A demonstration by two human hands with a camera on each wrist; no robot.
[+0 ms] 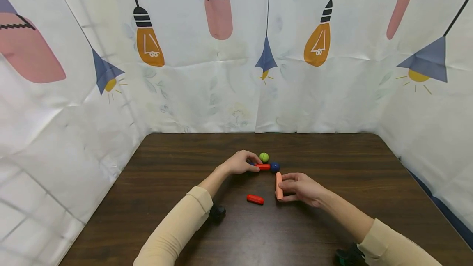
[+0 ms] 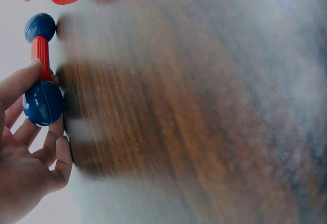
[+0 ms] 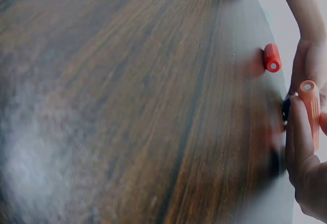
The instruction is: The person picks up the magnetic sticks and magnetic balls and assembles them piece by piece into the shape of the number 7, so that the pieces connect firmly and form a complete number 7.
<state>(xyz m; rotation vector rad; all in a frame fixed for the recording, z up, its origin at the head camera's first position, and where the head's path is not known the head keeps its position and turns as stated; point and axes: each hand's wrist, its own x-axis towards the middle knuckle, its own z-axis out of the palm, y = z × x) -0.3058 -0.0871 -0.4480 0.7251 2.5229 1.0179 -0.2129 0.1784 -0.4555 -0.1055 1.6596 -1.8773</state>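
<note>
Thumb and fingers of my left hand (image 1: 242,162) pinch a red magnetic rod (image 1: 263,167), seen in the left wrist view with a blue ball (image 2: 40,27) at one end and a second blue ball (image 2: 43,103) at the other. My right hand (image 1: 303,187) grips a peach-coloured magnetic rod (image 1: 278,186), its white-tipped end showing in the right wrist view. A yellow-green ball (image 1: 264,157) sits just behind the red rod. Between the forearms, nearer the front, another red rod (image 1: 255,199) lies on the table.
The dark wooden table (image 1: 177,151) reaches back to a white curtain (image 1: 192,102) printed with lamps. Black wrist devices (image 1: 217,212) sit under both forearms.
</note>
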